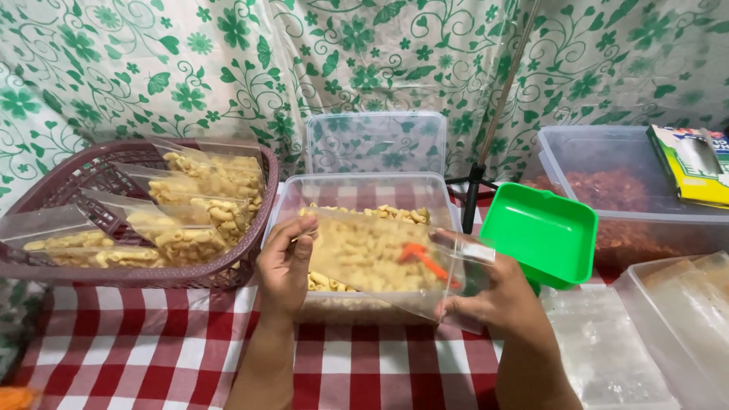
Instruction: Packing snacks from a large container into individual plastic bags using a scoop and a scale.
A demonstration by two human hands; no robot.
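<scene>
Two hands hold one clear plastic bag [387, 262] flat and tilted over the clear tub of macaroni-shaped snacks [364, 199] at centre, so anything that spills would likely drop back into the tub.

Head view, item by item:
- Left hand [285, 269]: fingers pinched on the bag's left edge near its mouth.
- Right hand [490, 300]: fingers closed on the bag's right edge, thumb on top, steadying it.
- Bag: partly filled with pale yellow snack pieces; an orange scoop [424, 260] shows through it, lying in the tub.
- Purple basket [243, 258], 9 o'clock: several filled bags [190, 228] laid overlapping, mouths up.
- Clear lid [376, 140], 12 o'clock, propped against the green-patterned curtain [152, 68].
- Green tray [539, 231], 3 o'clock, tilted on a tub's rim.
- Tub of reddish-brown snack [607, 182], 2 o'clock; a yellow-and-green carton [687, 163] rests on its far corner.
- Stack of empty bags [600, 349], 4 o'clock.
- Desk [152, 342]: red-and-white checked cloth.
</scene>
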